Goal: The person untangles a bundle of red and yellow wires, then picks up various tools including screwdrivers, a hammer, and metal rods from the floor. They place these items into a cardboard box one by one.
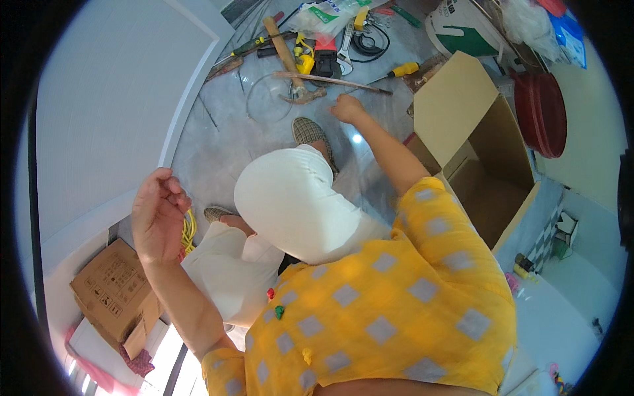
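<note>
My left hand [161, 218] is raised at the left, palm up with loosely curled fingers, and nothing shows in it. Its fingertips are near the lower corner of a white door panel [124, 99]. Beyond my knee, my right hand [349, 109] has bent fingers at the tip end of a screwdriver with a yellow handle [405, 69]. Whether the fingers grip its shaft is hidden. Just past this hand, a thin wooden stick [332, 79] lies across a claw hammer [285, 47]. A clear ring-shaped item [270, 99] lies beside the hammer head.
On the tiled floor are a yellow tape measure [305, 64], an adjustable wrench [345, 49], a black cable [369, 45] and a plastic bag [327, 20]. An opened cardboard box [455, 104] stands right, near a dark red basin [540, 114]. Another carton [111, 287] is lower left.
</note>
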A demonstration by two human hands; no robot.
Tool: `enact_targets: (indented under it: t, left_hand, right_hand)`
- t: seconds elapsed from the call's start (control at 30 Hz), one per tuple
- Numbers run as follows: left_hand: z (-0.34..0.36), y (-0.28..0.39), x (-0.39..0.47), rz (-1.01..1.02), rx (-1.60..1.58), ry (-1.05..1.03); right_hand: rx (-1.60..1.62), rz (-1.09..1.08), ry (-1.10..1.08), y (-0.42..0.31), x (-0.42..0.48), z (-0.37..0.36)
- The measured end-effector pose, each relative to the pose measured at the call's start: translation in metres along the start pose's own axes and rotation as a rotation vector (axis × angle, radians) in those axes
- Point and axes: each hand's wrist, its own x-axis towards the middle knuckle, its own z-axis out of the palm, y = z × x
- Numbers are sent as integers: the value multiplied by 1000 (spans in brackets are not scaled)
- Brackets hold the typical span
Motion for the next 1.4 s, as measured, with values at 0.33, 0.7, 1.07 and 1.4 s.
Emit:
enact_targets:
  t: [0.33, 0.7, 1.07, 1.4]
  left_hand:
    - [11, 3, 18, -34, 4, -124]
    - [14, -2, 22, -71, 26, -192]
    - [37, -10, 41, -125, 128, -213]
    - [37, -29, 47, -140, 169, -163]
  right_hand:
    - [-191, 122, 56, -21, 69, -11]
    - [-338, 124, 110, -8, 62, 24]
    - [590, -15, -132, 14, 22, 85]
    - [1350, -332, -452, -86, -80, -104]
